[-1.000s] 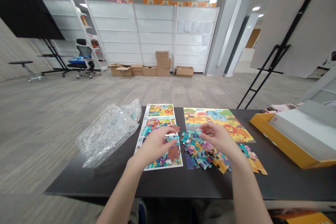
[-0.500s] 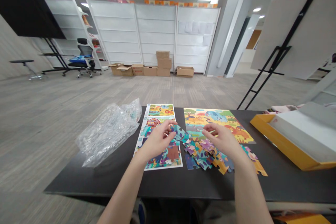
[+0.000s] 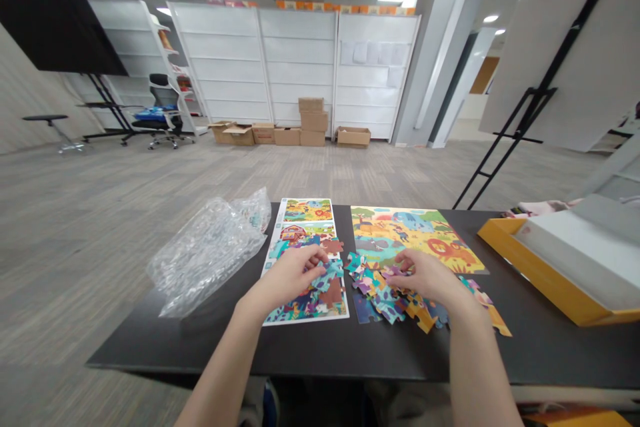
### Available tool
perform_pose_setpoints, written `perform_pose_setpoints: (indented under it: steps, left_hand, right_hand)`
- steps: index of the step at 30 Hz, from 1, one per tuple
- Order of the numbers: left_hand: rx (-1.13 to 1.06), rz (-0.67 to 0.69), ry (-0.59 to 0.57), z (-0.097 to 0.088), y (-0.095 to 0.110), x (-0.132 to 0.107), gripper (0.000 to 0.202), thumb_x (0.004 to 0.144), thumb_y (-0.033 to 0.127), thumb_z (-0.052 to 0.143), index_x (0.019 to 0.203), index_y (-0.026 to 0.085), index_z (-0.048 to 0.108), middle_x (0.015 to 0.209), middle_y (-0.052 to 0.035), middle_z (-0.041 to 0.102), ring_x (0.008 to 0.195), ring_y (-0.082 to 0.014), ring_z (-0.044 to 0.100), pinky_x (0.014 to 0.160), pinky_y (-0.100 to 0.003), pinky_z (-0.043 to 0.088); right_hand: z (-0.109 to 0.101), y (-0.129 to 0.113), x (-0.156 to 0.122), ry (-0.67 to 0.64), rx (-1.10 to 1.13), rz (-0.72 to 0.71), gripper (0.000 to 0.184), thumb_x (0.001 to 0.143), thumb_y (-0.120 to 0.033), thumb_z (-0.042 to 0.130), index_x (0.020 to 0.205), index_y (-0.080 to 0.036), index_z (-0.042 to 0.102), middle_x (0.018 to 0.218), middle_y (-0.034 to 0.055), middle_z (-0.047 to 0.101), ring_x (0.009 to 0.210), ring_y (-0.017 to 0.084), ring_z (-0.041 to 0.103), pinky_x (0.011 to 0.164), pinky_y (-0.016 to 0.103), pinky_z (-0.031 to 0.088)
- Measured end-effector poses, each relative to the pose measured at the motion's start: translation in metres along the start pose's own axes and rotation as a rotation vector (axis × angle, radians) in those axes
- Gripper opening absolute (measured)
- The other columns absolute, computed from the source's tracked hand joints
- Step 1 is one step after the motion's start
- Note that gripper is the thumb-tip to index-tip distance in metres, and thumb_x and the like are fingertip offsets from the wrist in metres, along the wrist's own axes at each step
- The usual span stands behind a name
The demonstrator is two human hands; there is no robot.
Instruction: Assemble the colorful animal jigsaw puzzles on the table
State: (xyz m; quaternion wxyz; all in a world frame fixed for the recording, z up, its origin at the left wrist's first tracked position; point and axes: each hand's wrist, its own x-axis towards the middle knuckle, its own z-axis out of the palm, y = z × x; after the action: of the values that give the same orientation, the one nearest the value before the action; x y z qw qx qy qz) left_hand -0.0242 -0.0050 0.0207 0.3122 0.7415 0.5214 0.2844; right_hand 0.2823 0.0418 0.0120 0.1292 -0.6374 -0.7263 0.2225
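My left hand is over the picture sheet, its fingers closed on teal jigsaw puzzle pieces. A brown piece shows just beyond its fingertips. My right hand reaches down into the heap of loose jigsaw pieces, thumb and fingers closing around a purple piece; the fingers partly cover the grip. Behind the heap lies a flat animal puzzle picture with a lion, an elephant and a hippo.
Crumpled clear plastic wrap lies left on the black table. A yellow-edged box with a white inside stands at the right. Beyond the table are cardboard boxes, an office chair and an easel-like stand.
My left hand has moved down and slightly left, with the teal pieces. My right hand has shifted right and lowered into the heap, its fingers drawing together.
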Motion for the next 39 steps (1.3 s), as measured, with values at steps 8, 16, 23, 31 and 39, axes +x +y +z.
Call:
perform_pose_setpoints:
  steps: [8,16,23,31,39]
  left_hand:
    - [0.099,-0.034,-0.005,-0.012,-0.005,-0.007,0.023,0.091,0.027,0.048,0.1,0.02,0.068,0.085,-0.0035,0.071,0.075,-0.0182,0.066,0.071,-0.029,0.051]
    - [-0.004,-0.085,-0.053,-0.013,-0.012,-0.006,0.018,0.088,0.034,0.057,0.095,0.019,0.065,0.084,-0.0034,0.072,0.079,-0.0191,0.069,0.074,-0.03,0.054]
    - [0.165,-0.068,-0.031,-0.013,-0.027,-0.005,0.016,0.089,0.032,0.055,0.094,0.021,0.066,0.081,-0.0019,0.072,0.075,-0.0193,0.068,0.069,-0.029,0.049]
    - [0.209,-0.089,-0.034,-0.014,-0.028,-0.005,0.019,0.088,0.033,0.055,0.096,0.02,0.067,0.082,-0.0028,0.072,0.075,-0.0196,0.067,0.068,-0.028,0.048]
    - [0.179,-0.062,0.013,-0.027,-0.02,-0.01,0.025,0.091,0.034,0.049,0.099,0.022,0.069,0.094,-0.0043,0.074,0.08,-0.0204,0.067,0.074,-0.03,0.05]
  right_hand:
    - [0.002,0.0,0.002,-0.045,0.036,-0.031,0.036,0.069,-0.038,0.079,0.098,-0.021,0.066,0.089,0.005,0.073,0.075,0.021,0.067,0.064,0.03,0.045]
    - [0.001,0.002,0.002,0.003,0.029,0.024,0.043,0.067,-0.046,0.082,0.097,-0.019,0.069,0.092,0.0077,0.074,0.077,0.023,0.068,0.062,0.03,0.046]
    - [0.003,0.002,0.003,-0.014,0.069,0.002,0.036,0.067,-0.041,0.081,0.093,-0.021,0.068,0.089,0.0058,0.073,0.074,0.022,0.067,0.06,0.029,0.046]
    - [0.004,0.005,0.005,-0.012,0.054,0.03,0.041,0.065,-0.044,0.083,0.096,-0.021,0.068,0.09,0.0056,0.073,0.073,0.022,0.067,0.058,0.029,0.045]
    - [0.003,0.005,0.005,0.018,0.103,-0.088,0.033,0.065,-0.037,0.082,0.091,-0.021,0.067,0.088,0.0041,0.07,0.079,0.021,0.065,0.068,0.03,0.048]
